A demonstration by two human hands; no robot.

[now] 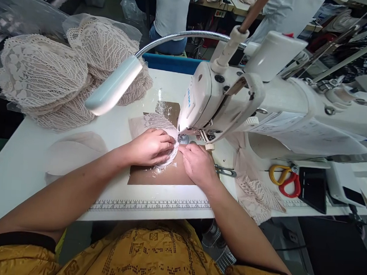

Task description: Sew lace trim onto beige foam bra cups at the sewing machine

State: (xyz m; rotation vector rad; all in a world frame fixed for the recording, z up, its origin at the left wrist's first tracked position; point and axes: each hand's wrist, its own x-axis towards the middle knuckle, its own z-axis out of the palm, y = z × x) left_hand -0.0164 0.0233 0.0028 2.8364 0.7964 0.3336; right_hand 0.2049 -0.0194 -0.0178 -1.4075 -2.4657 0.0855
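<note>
A pale lace piece [156, 120] with a scalloped, rounded edge and sheer backing lies beneath the head of a white sewing machine [193, 98]. Spread over it, my left hand [152, 147] has its fingers bent and pressed down on the lace, just left of the needle area. My right hand [197, 162] is closed at the near right edge of the same piece, fingertips together close to the presser foot. Whether thumb and finger pinch the edge is hard to see. Brown sheeting [156, 177] covers the machine bed under both hands.
Stacked lace cups [44, 75] fill the left back; sheer pieces [77, 147] lie nearer. A lamp [115, 85] arches overhead. To the right are snips [225, 171], lace fabric [254, 196], scissors [283, 181] and a dark flat device [313, 189]. A ruler strip [151, 206] lines the front edge.
</note>
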